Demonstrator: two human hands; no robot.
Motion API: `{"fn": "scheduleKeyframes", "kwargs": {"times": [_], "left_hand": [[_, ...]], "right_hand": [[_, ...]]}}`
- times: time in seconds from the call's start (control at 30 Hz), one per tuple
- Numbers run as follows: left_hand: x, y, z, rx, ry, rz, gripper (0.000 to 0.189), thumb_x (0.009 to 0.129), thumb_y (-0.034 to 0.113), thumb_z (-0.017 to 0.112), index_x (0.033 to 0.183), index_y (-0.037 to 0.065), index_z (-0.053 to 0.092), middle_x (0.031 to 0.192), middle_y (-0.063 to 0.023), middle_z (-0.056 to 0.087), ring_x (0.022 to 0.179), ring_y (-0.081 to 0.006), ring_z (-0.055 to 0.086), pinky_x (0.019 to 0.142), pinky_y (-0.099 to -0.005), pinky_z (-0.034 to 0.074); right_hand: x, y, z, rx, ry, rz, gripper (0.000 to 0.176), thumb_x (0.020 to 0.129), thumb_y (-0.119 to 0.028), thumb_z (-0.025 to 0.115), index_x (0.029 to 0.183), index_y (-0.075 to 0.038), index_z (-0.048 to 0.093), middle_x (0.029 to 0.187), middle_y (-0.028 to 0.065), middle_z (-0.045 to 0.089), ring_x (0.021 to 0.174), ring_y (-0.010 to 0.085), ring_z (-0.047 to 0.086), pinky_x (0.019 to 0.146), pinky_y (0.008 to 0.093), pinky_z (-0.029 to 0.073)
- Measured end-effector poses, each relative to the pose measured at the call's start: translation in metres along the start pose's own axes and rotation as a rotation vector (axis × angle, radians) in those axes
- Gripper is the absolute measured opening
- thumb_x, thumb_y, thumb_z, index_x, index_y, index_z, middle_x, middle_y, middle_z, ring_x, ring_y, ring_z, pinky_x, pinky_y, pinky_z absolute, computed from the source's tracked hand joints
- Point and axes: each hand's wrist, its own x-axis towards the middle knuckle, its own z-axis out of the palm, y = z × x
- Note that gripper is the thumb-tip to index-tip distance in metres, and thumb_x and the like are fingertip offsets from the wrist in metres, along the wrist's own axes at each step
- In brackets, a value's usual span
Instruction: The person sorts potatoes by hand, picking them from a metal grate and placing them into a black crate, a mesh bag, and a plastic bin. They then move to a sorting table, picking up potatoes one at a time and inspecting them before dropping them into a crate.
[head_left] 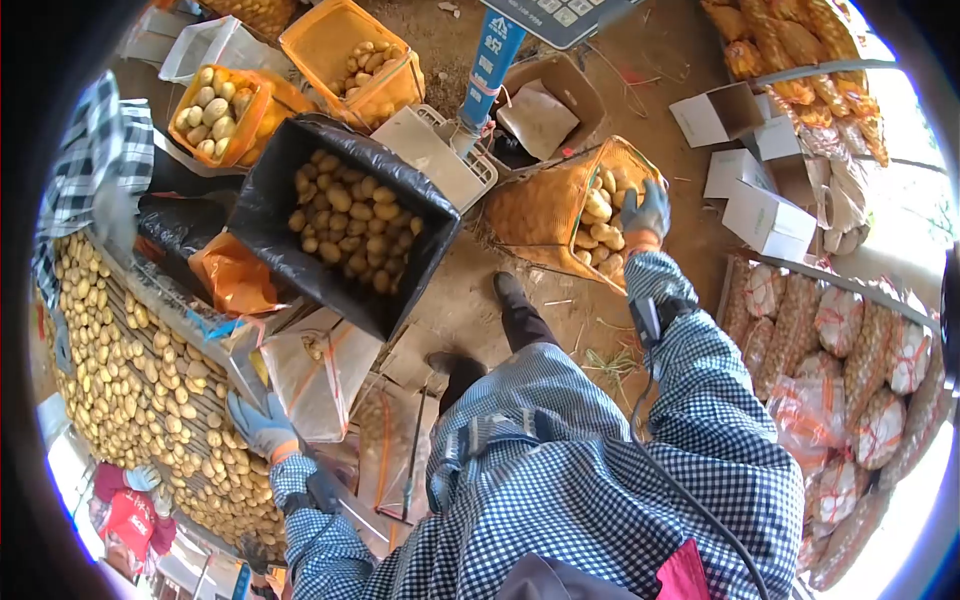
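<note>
Plainly, the left hand (262, 425) is spread at one potato table (165, 300) — the right hand (648, 212) touches one bag (525, 215), grip unclear.

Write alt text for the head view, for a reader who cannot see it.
A gloved right hand is at the mouth of an orange potato sack; the left hand is beside a potato-covered table. Ahead is a black-lined potato box.

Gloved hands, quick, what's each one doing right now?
Left hand: open, fingers spread, nothing visible in it, beside the loose potatoes.
Right hand: at the rim of the orange mesh bag; whether it grips anything can't be told.
</note>
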Motion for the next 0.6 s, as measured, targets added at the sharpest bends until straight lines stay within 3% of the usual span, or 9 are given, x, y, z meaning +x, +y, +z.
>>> {"fn": "scheduleKeyframes", "kwargs": {"times": [0.07,0.1,0.17,0.2,0.27,0.3,0.43,0.53,0.6], "left_hand": [[0.001,-0.003,0.002,0.087,-0.076,-0.109,0.066,0.087,0.035,0.069,0.135,-0.004,0.047,0.144,-0.0227,0.045,0.132,-0.0396,0.044,0.109,-0.0475,0.037],[0.001,-0.007,0.004,0.088,-0.054,-0.067,0.067,0.088,0.036,0.067,0.138,-0.004,0.046,0.145,-0.0223,0.045,0.132,-0.0389,0.044,0.110,-0.0463,0.036],[0.001,-0.004,0.004,0.107,-0.078,-0.101,0.068,0.088,0.036,0.067,0.138,-0.004,0.046,0.145,-0.0223,0.045,0.132,-0.0390,0.044,0.110,-0.0463,0.036],[0.001,-0.003,0.002,0.112,-0.089,-0.133,0.068,0.088,0.037,0.067,0.139,-0.004,0.045,0.145,-0.0223,0.045,0.132,-0.0391,0.044,0.110,-0.0464,0.036],[0.000,0.001,-0.001,0.139,-0.081,-0.147,0.069,0.089,0.037,0.067,0.140,-0.003,0.045,0.144,-0.0226,0.046,0.131,-0.0391,0.045,0.109,-0.0465,0.037],[0.001,0.002,-0.001,0.126,-0.079,-0.155,0.069,0.089,0.037,0.067,0.140,-0.003,0.044,0.143,-0.0227,0.046,0.131,-0.0389,0.045,0.109,-0.0462,0.037],[0.003,0.009,-0.005,0.126,-0.105,-0.184,0.070,0.090,0.039,0.066,0.142,-0.003,0.042,0.143,-0.0232,0.046,0.131,-0.0384,0.044,0.109,-0.0451,0.037],[0.002,0.002,-0.005,0.156,-0.106,-0.184,0.071,0.091,0.040,0.065,0.143,-0.002,0.041,0.144,-0.0235,0.045,0.132,-0.0381,0.043,0.109,-0.0452,0.036],[0.001,-0.001,-0.001,0.124,-0.108,-0.208,0.072,0.091,0.041,0.065,0.144,-0.002,0.041,0.145,-0.0238,0.044,0.133,-0.0378,0.043,0.109,-0.0453,0.036]], "right_hand": [[0.048,-0.002,0.009,-0.205,-0.061,-0.132,0.043,0.082,-0.033,0.069,0.119,-0.010,0.064,0.130,0.0139,0.060,0.118,0.0350,0.056,0.097,0.0438,0.047],[0.065,0.002,0.019,-0.201,-0.081,-0.134,0.043,0.082,-0.033,0.069,0.119,-0.010,0.064,0.130,0.0139,0.060,0.118,0.0350,0.056,0.097,0.0438,0.047],[0.094,0.012,0.047,-0.281,-0.413,-0.108,0.044,0.083,-0.040,0.068,0.118,-0.013,0.066,0.124,0.0117,0.064,0.116,0.0334,0.059,0.094,0.0426,0.048],[0.108,0.017,0.062,-0.274,-0.427,-0.120,0.044,0.083,-0.040,0.068,0.118,-0.013,0.066,0.124,0.0117,0.064,0.116,0.0334,0.059,0.094,0.0426,0.048],[0.131,0.028,0.091,-0.217,-0.851,0.133,0.037,0.085,-0.041,0.067,0.114,-0.018,0.071,0.115,0.0129,0.069,0.108,0.0337,0.064,0.090,0.0429,0.050],[0.135,0.033,0.096,-0.206,-0.818,0.064,0.038,0.086,-0.043,0.065,0.111,-0.015,0.072,0.106,0.0163,0.071,0.102,0.0335,0.067,0.086,0.0432,0.052],[0.140,0.034,0.102,-0.211,-0.802,0.023,0.035,0.086,-0.040,0.065,0.109,-0.015,0.072,0.106,0.0164,0.071,0.100,0.0352,0.067,0.084,0.0436,0.052],[0.083,0.037,0.074,-0.143,-0.704,-0.043,0.037,0.086,-0.045,0.067,0.103,-0.013,0.071,0.102,0.0170,0.070,0.097,0.0383,0.066,0.082,0.0453,0.053],[0.058,0.023,0.056,-0.148,-0.686,0.018,0.038,0.088,-0.049,0.062,0.099,-0.014,0.072,0.099,0.0176,0.070,0.096,0.0390,0.066,0.079,0.0471,0.053]]}}
